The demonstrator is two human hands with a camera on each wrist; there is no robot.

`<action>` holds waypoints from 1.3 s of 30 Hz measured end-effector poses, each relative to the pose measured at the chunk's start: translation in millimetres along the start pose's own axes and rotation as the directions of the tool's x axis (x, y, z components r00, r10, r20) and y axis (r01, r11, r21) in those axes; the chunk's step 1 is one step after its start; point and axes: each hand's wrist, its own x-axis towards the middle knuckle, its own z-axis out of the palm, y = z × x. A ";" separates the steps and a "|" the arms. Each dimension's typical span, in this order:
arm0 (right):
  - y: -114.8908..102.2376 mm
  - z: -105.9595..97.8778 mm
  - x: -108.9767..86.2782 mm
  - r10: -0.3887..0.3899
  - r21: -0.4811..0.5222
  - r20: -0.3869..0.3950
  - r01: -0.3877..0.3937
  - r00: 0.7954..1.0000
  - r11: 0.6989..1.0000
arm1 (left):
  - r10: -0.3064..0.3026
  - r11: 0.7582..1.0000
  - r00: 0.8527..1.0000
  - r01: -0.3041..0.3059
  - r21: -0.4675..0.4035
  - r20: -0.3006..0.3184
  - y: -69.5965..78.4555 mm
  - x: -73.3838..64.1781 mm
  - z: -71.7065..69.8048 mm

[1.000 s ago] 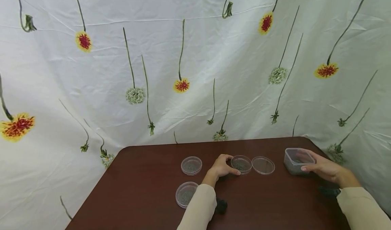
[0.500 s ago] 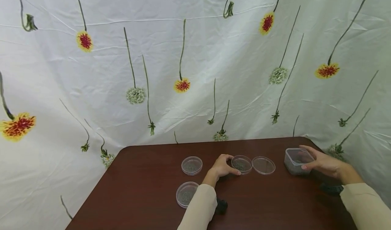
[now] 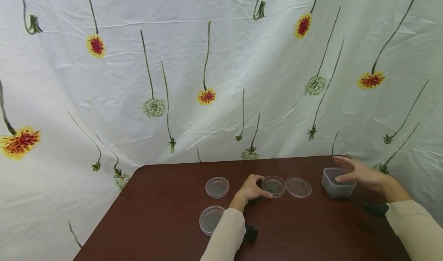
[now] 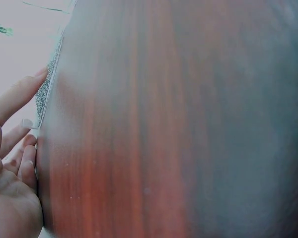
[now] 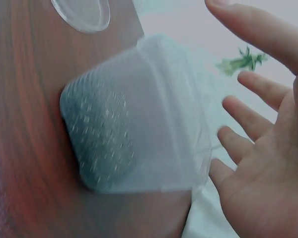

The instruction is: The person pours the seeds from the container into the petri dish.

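Note:
My left hand [image 3: 251, 188] grips the left side of a clear round petri dish [image 3: 273, 186], thumb at its near edge and fingers at the far edge. Dark grey grains lie in that dish; the left wrist view shows its side [image 4: 43, 96] with the thumb against it. Touching the dish on the right is a clear round lid [image 3: 298, 188]. Farther right stands a clear square plastic tub [image 3: 337, 189], its lower part full of dark granules [image 5: 102, 134]. My right hand [image 3: 367, 178] hovers over the tub's rim with fingers spread, holding nothing.
Two more petri dishes with grains sit to the left, one farther back [image 3: 217, 188] and one nearer [image 3: 209, 220], partly behind the left sleeve [image 3: 225, 236]. The brown table [image 3: 166, 207] ends at a white flowered cloth [image 3: 190, 68]. Dark bands circle both wrists.
My right hand has let go of the tub and risen above its rim, fingers spreading. The tub stays in place. My left hand and the petri dish have not moved.

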 end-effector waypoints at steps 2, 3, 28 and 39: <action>-9.0 1.6 3.3 -0.007 -0.033 -0.017 0.007 1.000 0.999 | 0.002 1.000 1.000 -0.002 0.000 0.002 0.1 0.3 0.1; -13.4 2.4 5.2 -0.011 -0.042 -0.024 0.010 1.000 0.999 | 0.003 1.000 1.000 -0.003 -0.001 0.003 0.3 0.2 0.0; -55.2 66.7 55.6 -0.167 -0.015 0.127 0.170 0.978 0.985 | -0.001 1.000 1.000 0.001 -0.017 0.012 -3.6 1.3 1.5; -42.6 90.0 69.8 -0.136 -0.043 0.138 0.143 0.981 0.989 | -0.004 1.000 1.000 0.004 -0.016 0.005 -2.4 0.5 1.6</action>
